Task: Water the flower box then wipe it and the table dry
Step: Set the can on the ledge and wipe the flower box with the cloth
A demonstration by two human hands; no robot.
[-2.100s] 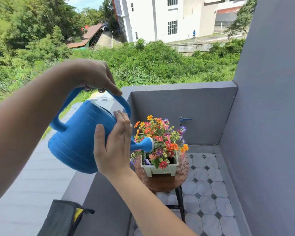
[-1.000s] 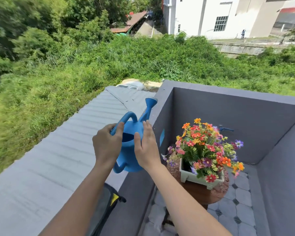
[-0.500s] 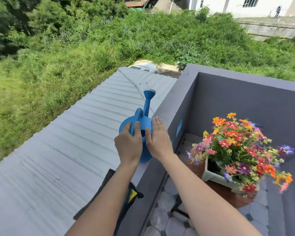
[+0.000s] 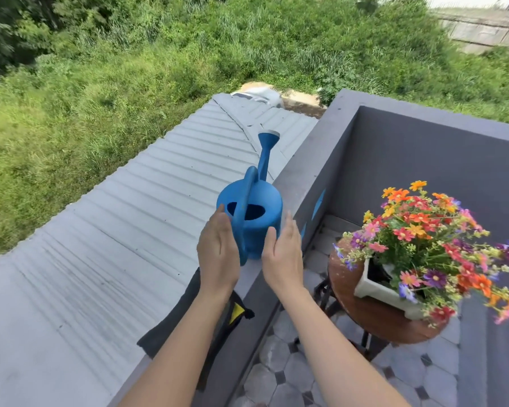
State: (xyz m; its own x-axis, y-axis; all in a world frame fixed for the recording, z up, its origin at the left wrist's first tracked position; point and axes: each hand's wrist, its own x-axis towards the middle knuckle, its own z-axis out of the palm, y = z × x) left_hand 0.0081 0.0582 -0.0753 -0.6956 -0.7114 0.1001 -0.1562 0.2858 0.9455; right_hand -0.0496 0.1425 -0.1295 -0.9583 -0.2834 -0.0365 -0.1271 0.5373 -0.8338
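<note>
A blue watering can [image 4: 254,212] stands upright on top of the grey balcony wall [image 4: 300,183], spout pointing away. My left hand [image 4: 218,254] and my right hand [image 4: 282,257] hover on either side of it with straight fingers, holding nothing. To the right, a white flower box [image 4: 378,293] full of orange, red and purple flowers sits on a small round wooden table [image 4: 365,321]. A dark cloth with a yellow patch [image 4: 229,315] hangs over the wall beneath my left forearm.
A corrugated grey roof [image 4: 115,245] lies beyond the wall to the left, with grass past it. The balcony floor [image 4: 279,374] is grey tiles with dark diamonds. Grey walls close the balcony at the back and right.
The can went from pouring over the flowers to standing on the wall. Both hands have let go of it and drawn slightly apart.
</note>
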